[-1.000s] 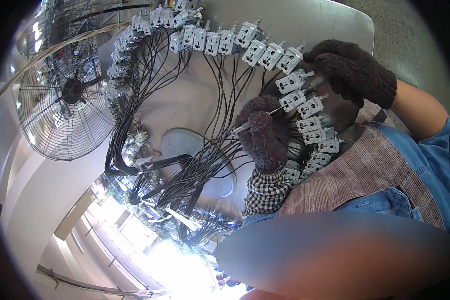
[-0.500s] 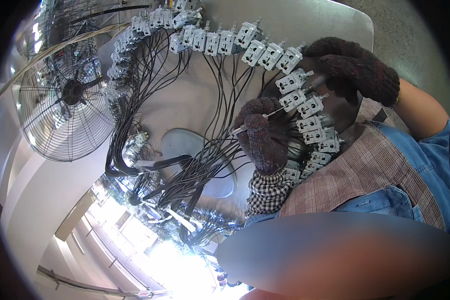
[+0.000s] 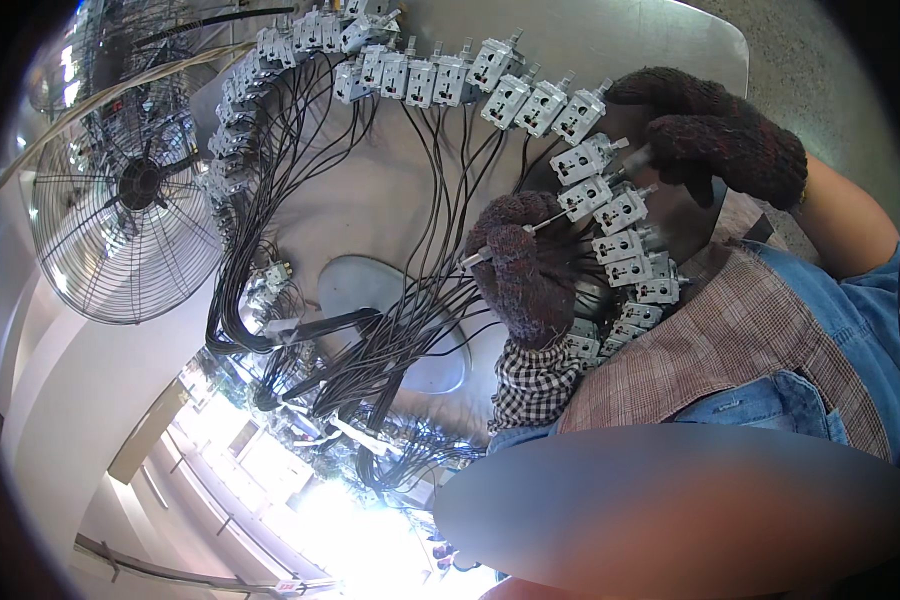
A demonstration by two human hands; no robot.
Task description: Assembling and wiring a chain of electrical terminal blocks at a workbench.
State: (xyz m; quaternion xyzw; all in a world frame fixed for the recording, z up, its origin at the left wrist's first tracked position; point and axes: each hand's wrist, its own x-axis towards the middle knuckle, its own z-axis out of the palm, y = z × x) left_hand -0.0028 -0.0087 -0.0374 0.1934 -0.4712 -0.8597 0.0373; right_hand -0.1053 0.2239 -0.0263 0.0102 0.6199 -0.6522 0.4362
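Observation:
My left hand [image 3: 518, 275], in a dark knitted glove with a checked sleeve, is closed around a slim screwdriver [image 3: 478, 258]. Its pale end sticks out on the left, and the thin shaft points at a grey metal switch-like block [image 3: 586, 197] with a black cable. My right hand [image 3: 735, 142], gloved too, has its fingers apart. One fingertip lies beside the stem of another block [image 3: 579, 117]; the lower fingers are near the stem of a third block [image 3: 582, 158]. What lies under the right palm is dark and hard to make out.
More such blocks [image 3: 421, 80] line the metal table [image 3: 660, 45] in a curve, and their black cables [image 3: 390, 350] gather in a bundle. A grey oval plate [image 3: 355, 285] lies beneath the cables. A wire-cage fan [image 3: 130, 240] stands on the left.
My right hand has shifted slightly right, its lower fingers drawing back from the blocks. The left hand and screwdriver are almost unmoved.

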